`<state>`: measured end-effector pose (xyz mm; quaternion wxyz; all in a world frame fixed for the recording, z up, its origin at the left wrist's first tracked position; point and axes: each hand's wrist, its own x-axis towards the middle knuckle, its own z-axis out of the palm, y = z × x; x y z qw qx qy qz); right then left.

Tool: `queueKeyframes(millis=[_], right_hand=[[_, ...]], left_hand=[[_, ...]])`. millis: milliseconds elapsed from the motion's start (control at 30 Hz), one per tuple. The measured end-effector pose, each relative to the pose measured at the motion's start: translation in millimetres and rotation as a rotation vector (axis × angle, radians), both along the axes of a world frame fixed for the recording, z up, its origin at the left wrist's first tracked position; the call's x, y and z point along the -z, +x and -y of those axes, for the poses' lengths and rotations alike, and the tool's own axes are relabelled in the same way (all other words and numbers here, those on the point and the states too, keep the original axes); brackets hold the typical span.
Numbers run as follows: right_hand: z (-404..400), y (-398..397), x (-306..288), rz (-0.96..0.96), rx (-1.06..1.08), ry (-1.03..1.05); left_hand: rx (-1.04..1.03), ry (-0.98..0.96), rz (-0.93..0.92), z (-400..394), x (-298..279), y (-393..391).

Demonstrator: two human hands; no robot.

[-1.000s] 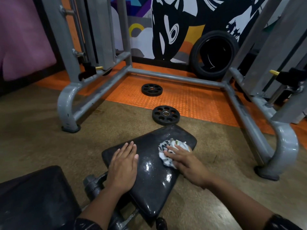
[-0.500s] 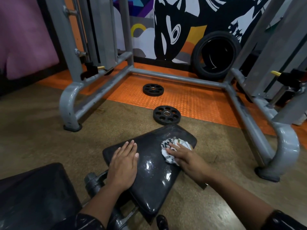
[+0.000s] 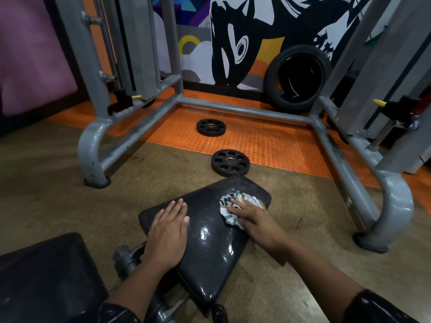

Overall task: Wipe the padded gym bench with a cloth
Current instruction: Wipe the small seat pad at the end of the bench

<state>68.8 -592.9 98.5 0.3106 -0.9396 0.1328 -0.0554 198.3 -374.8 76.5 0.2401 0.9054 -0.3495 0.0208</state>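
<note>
1. Bench pad [image 3: 210, 241], black, glossy, wet-looking sheen in the middle, sits low over the brown floor [image 3: 46, 194], wide end away from the person.
2. Cloth [image 3: 229, 207], white with dark print, crumpled, lies on the pad near its far right corner.
3. Right hand [image 3: 254, 220] presses on the cloth, fingers extended over it, tips on the fabric; grip is flat, not wrapped round it as far as visible.
4. Left hand [image 3: 169, 231] rests palm-down on the pad's left edge, fingers straight and together, holding nothing.
5. Hands are apart, bare shiny pad between them.
6. Second black pad [image 3: 44, 276] at lower left, separate from the first; dark metal hinge [image 3: 127, 256] between them.
7. Grey frame [image 3: 93, 150] surrounds the far area, feet on the floor left and right.
8. Two black plates: one [image 3: 230, 162] just beyond the pad's far edge, straddling floor and orange mat [image 3: 268, 141]; another [image 3: 211, 127] further back on the mat.
9. Tyre [image 3: 299, 78] leans upright at the painted wall [image 3: 233, 31].
10. Pink pad [image 3: 28, 54] at far left.
</note>
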Motion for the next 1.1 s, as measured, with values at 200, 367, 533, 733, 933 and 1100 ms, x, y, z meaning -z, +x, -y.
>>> queueKeyframes(millis=[200,367,533,733,933,1100], right_hand=[[7,49,-13,-0.111,0.282,-0.109],[-26,27,-13,-0.064,0.010,-0.175],[9,0,-1,-0.027,0.068,-0.046],[-5,56,-18,-0.097,0.177,-0.145],[-44,-26,-5,0.034,-0.243,-0.146],[9,-1,-4,0.017,0.177,-0.118]], left_hand=[[0.003,0.007,0.003,0,1,0],[0.004,-0.010,0.006,0,1,1],[0.011,-0.025,-0.005,-1,1,1],[0.009,-0.004,-0.001,-1,0,-1],[0.025,0.021,0.006,-1,-5,-1],[0.030,0.096,0.101,0,-9,-8]])
